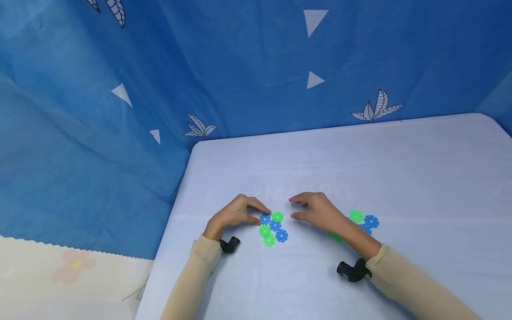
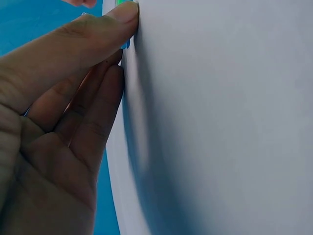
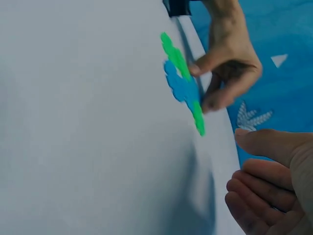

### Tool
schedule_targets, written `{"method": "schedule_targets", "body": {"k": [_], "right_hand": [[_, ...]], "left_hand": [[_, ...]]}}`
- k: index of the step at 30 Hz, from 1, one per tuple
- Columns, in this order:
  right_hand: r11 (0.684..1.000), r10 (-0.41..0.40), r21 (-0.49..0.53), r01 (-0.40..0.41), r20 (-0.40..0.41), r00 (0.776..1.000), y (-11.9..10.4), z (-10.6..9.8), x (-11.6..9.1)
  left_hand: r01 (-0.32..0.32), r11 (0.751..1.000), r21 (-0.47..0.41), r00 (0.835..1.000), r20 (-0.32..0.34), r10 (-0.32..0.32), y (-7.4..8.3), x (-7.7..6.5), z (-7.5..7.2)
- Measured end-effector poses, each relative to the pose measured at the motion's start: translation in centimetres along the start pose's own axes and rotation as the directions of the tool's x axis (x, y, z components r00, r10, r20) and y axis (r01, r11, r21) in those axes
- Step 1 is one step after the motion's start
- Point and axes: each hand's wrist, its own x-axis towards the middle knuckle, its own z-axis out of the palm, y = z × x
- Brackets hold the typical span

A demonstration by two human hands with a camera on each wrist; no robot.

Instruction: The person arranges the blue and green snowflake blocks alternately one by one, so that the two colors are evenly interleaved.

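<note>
A group of blue and green snowflake discs, toothed and flat, lies on the white table between the hands. My left hand (image 1: 240, 211) pinches the blue snowflake disc (image 1: 265, 219) at the group's left edge between thumb and index finger. That disc is mostly behind the thumb in the left wrist view, where a bit of blue shows. A green snowflake disc (image 1: 278, 217) lies beside the index fingertip. To the right of the group my right hand (image 1: 318, 211) hovers with fingers apart and nothing between them. In the right wrist view its fingers (image 3: 261, 196) are loosely bent.
Under the right forearm, partly hidden, lies a second group with a blue disc (image 1: 371, 221) and a green disc (image 1: 356, 216). Black wrist cameras (image 1: 352, 270) hang below both wrists. A blue patterned curtain (image 1: 256, 66) stands behind the white table (image 1: 420, 178).
</note>
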Motion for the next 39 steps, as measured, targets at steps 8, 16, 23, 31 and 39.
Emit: {"method": "schedule_targets", "body": {"k": [8,16,23,31,39], "right_hand": [[1.0,-0.029,-0.002,0.029,0.017,0.999,-0.5,2.5,0.7],[0.998,-0.061,-0.025,0.062,0.033,0.998,-1.1,3.6,1.2],[0.991,-0.062,-0.119,0.062,0.002,0.998,-1.5,4.6,1.3],[0.985,-0.06,-0.164,0.048,-0.072,0.996,-1.7,5.3,1.1],[0.986,-0.053,-0.161,0.039,-0.081,0.995,-1.9,5.5,1.3]], "left_hand": [[-0.028,0.999,0.028,1.0,0.006,0.027,-0.2,0.0,-0.1],[-0.034,0.999,0.008,0.999,0.007,0.034,-0.2,-0.1,-0.2],[-0.049,0.999,0.009,0.999,-0.001,0.049,-0.3,-0.1,0.0],[-0.05,0.999,0.002,0.999,-0.008,0.05,-0.3,-0.1,0.1],[-0.062,0.998,-0.026,0.998,-0.019,0.062,-0.4,-0.1,0.2]]}}
